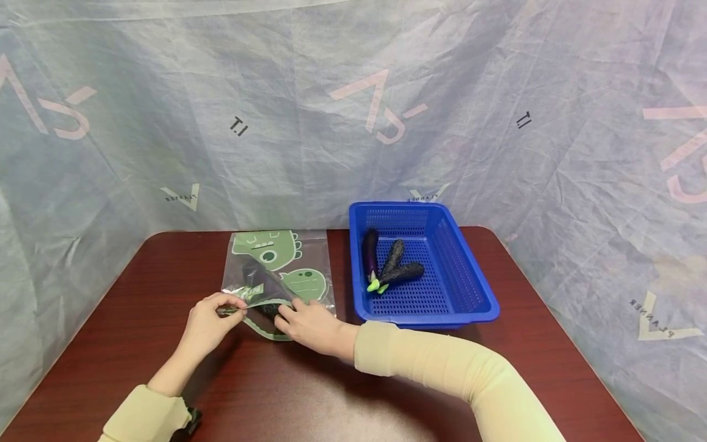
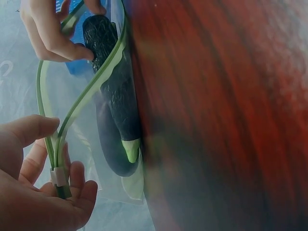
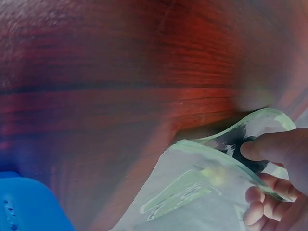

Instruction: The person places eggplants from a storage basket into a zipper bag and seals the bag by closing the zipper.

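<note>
A clear zip bag (image 1: 316,248) with green dinosaur print lies on the table, its green-edged mouth spread toward me. My left hand (image 1: 212,322) pinches one end of that mouth, beside a small pale slider (image 2: 58,176) in the left wrist view. At the other end, my right hand (image 1: 312,325) holds the bag's edge, thumb inside the mouth and fingers outside. Inside the bag, a black wrinkled eggplant (image 2: 122,110) with a green stem lies against a smooth dark eggplant (image 2: 108,144). The right hand's fingertips are right at the wrinkled one's blunt end.
A blue perforated basket (image 1: 431,319) stands to the right of the bag. In it are a smooth purple eggplant (image 1: 369,248) and two wrinkled black ones (image 1: 405,272). Grey printed sheeting (image 1: 309,153) hangs around the dark red wooden table (image 1: 265,393).
</note>
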Demonstrator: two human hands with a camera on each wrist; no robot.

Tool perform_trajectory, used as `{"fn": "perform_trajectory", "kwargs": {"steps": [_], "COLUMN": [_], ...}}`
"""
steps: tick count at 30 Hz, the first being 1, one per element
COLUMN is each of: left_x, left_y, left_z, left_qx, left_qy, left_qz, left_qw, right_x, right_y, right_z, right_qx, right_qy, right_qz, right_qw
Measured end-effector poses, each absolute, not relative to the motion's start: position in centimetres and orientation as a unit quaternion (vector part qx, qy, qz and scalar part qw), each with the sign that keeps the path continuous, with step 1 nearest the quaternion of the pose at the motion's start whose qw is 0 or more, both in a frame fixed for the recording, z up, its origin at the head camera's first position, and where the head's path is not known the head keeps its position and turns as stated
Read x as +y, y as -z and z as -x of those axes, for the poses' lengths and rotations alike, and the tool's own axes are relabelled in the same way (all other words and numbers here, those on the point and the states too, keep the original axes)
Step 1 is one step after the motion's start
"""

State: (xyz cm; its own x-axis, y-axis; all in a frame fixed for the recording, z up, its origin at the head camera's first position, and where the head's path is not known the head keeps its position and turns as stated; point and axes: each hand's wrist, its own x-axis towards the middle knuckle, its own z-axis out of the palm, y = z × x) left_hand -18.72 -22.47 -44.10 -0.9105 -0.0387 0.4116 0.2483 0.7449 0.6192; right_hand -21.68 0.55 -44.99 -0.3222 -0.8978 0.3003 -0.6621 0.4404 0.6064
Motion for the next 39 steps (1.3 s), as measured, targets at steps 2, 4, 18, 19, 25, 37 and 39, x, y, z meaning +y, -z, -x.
{"fn": "perform_trajectory", "kwargs": {"steps": [2, 4, 18, 19, 25, 37, 39], "left_x": [-22.5, -22.5, -22.4, -22.4, -22.5, -22.7, -22.7], "left_y": [44.1, 44.2, 44.0, 44.0, 44.0, 44.0, 44.0], "left_z": [18.7, 18.7, 18.5, 18.5, 18.5, 18.5, 18.5], "left_qx": [-0.911, -0.911, -0.913, -0.913, -0.912, -0.913, -0.912], "left_qy": [0.353, 0.353, 0.354, 0.353, 0.352, 0.352, 0.352], "left_qz": [0.057, 0.058, 0.052, 0.052, 0.057, 0.058, 0.058], "left_qw": [0.203, 0.204, 0.197, 0.198, 0.203, 0.2, 0.2], "right_x": [0.5, 0.4, 0.9, 1.0, 1.7, 2.7, 2.8], "right_y": [45.1, 45.1, 44.5, 44.4, 43.6, 41.4, 41.0], "right_z": [21.7, 21.7, 21.1, 21.1, 20.4, 19.5, 19.4], "right_qx": [-0.793, -0.793, -0.795, -0.793, -0.781, -0.794, -0.793], "right_qy": [0.195, 0.2, 0.209, 0.208, 0.208, 0.19, 0.187], "right_qz": [-0.488, -0.485, -0.488, -0.491, -0.501, -0.528, -0.535], "right_qw": [0.309, 0.309, 0.293, 0.296, 0.308, 0.233, 0.225]}}
